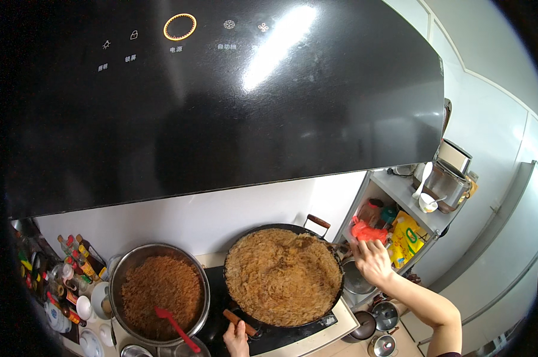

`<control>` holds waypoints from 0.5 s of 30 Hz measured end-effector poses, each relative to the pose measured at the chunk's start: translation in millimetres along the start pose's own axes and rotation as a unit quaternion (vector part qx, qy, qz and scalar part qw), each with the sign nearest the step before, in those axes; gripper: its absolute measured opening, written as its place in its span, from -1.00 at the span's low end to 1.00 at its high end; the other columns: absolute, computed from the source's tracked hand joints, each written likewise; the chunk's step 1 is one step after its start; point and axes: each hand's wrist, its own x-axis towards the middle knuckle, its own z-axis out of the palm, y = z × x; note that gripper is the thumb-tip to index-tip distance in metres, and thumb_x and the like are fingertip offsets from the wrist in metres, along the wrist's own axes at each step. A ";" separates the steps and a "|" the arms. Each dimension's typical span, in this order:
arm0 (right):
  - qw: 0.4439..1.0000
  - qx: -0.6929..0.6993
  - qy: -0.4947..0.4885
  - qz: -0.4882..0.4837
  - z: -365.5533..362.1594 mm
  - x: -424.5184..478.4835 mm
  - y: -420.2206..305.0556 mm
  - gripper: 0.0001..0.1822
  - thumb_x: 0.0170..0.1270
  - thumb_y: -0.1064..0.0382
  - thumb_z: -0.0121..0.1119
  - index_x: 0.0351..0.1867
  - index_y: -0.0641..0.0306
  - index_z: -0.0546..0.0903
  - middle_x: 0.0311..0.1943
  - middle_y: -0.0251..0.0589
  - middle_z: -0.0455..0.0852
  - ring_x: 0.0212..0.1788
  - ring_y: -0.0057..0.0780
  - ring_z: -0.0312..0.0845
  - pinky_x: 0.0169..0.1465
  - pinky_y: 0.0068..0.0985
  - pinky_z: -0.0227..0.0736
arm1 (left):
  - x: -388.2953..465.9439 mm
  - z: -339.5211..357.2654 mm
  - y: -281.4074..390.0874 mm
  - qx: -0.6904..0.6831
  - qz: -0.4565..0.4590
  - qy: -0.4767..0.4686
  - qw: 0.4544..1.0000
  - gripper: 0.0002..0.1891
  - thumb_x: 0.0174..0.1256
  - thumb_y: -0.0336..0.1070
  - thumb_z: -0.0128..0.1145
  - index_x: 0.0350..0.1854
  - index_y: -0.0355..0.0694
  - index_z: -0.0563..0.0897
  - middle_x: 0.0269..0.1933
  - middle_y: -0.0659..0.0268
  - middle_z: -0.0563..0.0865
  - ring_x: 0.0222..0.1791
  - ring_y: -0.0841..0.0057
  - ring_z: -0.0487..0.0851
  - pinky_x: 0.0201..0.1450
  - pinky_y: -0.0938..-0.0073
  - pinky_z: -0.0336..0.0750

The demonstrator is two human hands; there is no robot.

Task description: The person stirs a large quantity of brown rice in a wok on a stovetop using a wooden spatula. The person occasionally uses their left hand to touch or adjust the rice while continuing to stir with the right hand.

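A large black wok [342,290] full of brown, shredded-looking food [278,276] stands on the black stove. My left hand [236,340] grips the wok's near wooden handle [240,322]. At the wok's right rim, my right hand [372,261] is closed around the end of a utensil, whose head seems sunk in the food near the far right side; most of the utensil is hidden. The wok's other wooden handle [319,221] stands free at the back. To the left, a big steel pot [205,285] holds reddish-brown crumbly food [159,290] with a red spatula [177,328] resting in it.
A black range hood [224,120] hangs above the stove. Sauce bottles [83,259] and white lidded jars [90,343] crowd the left. At right, a metal shelf [398,196] holds appliances, a small bowl [427,203] and bags; lidded pots [385,314] sit below.
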 end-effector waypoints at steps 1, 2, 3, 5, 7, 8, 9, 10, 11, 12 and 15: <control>1.000 -0.010 -0.025 -0.003 13.2 6.7 -1.5 -0.53 0.09 0.21 0.02 0.03 0.45 0.55 -0.32 -0.21 0.53 -0.27 -0.39 0.51 -0.12 -0.42 0.31 | 0.9 0.3 0.2 0.002 -0.002 0.000 1.000 -0.78 0.39 -0.21 0.11 -0.17 -0.28 0.51 -0.47 0.35 0.42 -0.51 0.52 0.35 -0.46 0.49 0.23; 0.999 -0.014 -0.050 -0.010 25.3 12.5 -2.6 -0.54 0.11 0.20 0.01 0.01 0.46 0.55 -0.31 -0.18 0.55 -0.26 -0.38 0.52 -0.11 -0.41 0.31 | 1.1 0.3 0.2 0.002 -0.002 0.001 1.000 -0.78 0.39 -0.21 0.11 -0.17 -0.28 0.51 -0.47 0.36 0.42 -0.51 0.52 0.35 -0.46 0.49 0.23; 0.996 -0.011 -0.088 -0.028 38.5 19.1 -4.9 -0.56 0.10 0.21 0.02 -0.02 0.46 0.56 -0.32 -0.15 0.58 -0.30 -0.35 0.54 -0.15 -0.41 0.33 | 1.8 0.2 0.0 0.003 -0.004 0.002 1.000 -0.78 0.39 -0.21 0.11 -0.17 -0.28 0.51 -0.47 0.36 0.42 -0.51 0.53 0.35 -0.46 0.49 0.23; 0.984 -0.007 -0.169 -0.051 61.9 26.8 -6.7 -0.61 0.09 0.21 0.03 -0.10 0.44 0.59 -0.37 -0.11 0.64 -0.34 -0.28 0.59 -0.21 -0.39 0.37 | 3.1 1.3 1.3 0.005 -0.006 0.000 1.000 -0.79 0.39 -0.21 0.11 -0.18 -0.28 0.51 -0.47 0.36 0.41 -0.51 0.53 0.34 -0.47 0.50 0.23; 0.970 0.051 -0.230 -0.050 78.9 29.0 -9.7 -0.69 0.09 0.21 0.04 -0.22 0.37 0.64 -0.43 -0.08 0.68 -0.37 -0.21 0.64 -0.25 -0.33 0.42 | 4.5 1.0 1.3 0.006 -0.009 0.002 1.000 -0.79 0.40 -0.21 0.11 -0.18 -0.28 0.51 -0.47 0.36 0.41 -0.52 0.54 0.34 -0.47 0.50 0.23; 0.962 0.105 -0.250 -0.039 85.7 26.5 -9.4 -0.73 0.08 0.21 0.05 -0.30 0.33 0.66 -0.46 -0.07 0.69 -0.38 -0.18 0.66 -0.27 -0.30 0.44 | 4.8 0.8 1.6 0.007 -0.010 0.002 1.000 -0.79 0.40 -0.21 0.11 -0.18 -0.28 0.51 -0.48 0.37 0.41 -0.52 0.54 0.34 -0.47 0.50 0.23; 0.953 0.136 -0.271 -0.019 90.7 26.0 -12.4 -0.75 0.09 0.18 0.06 -0.36 0.30 0.67 -0.48 -0.06 0.69 -0.39 -0.17 0.67 -0.28 -0.28 0.46 | 5.3 0.9 1.4 0.007 -0.011 0.002 1.000 -0.79 0.40 -0.21 0.11 -0.18 -0.28 0.51 -0.48 0.37 0.41 -0.52 0.54 0.34 -0.47 0.50 0.23; 0.947 0.164 -0.275 0.008 94.8 24.0 -18.0 -0.75 0.11 0.15 0.08 -0.43 0.26 0.67 -0.50 -0.06 0.70 -0.40 -0.16 0.67 -0.30 -0.26 0.48 | 5.3 0.8 2.4 0.007 -0.012 0.001 1.000 -0.79 0.40 -0.22 0.11 -0.18 -0.28 0.51 -0.48 0.37 0.41 -0.52 0.54 0.34 -0.47 0.50 0.22; 0.943 0.178 -0.279 0.030 98.6 22.3 -22.5 -0.75 0.12 0.12 0.09 -0.49 0.23 0.68 -0.51 -0.05 0.70 -0.40 -0.15 0.68 -0.31 -0.24 0.50 | 6.2 1.5 2.2 0.008 -0.012 -0.001 1.000 -0.79 0.40 -0.22 0.11 -0.19 -0.28 0.51 -0.48 0.37 0.41 -0.52 0.55 0.33 -0.47 0.51 0.22; 0.941 0.194 -0.273 0.044 98.1 22.6 -28.0 -0.72 0.14 0.09 0.11 -0.55 0.20 0.69 -0.53 -0.04 0.71 -0.41 -0.14 0.69 -0.32 -0.21 0.52 | 6.0 0.5 1.8 0.008 -0.014 0.000 1.000 -0.79 0.40 -0.22 0.11 -0.19 -0.28 0.51 -0.48 0.37 0.41 -0.52 0.55 0.33 -0.47 0.51 0.22; 0.934 0.200 -0.284 0.082 90.8 23.8 -39.1 -0.64 0.19 -0.02 0.13 -0.58 0.18 0.68 -0.54 -0.05 0.70 -0.43 -0.15 0.68 -0.34 -0.23 0.51 | 6.1 0.0 0.9 0.009 -0.012 0.000 1.000 -0.79 0.40 -0.22 0.11 -0.19 -0.28 0.51 -0.49 0.38 0.40 -0.53 0.55 0.33 -0.48 0.51 0.22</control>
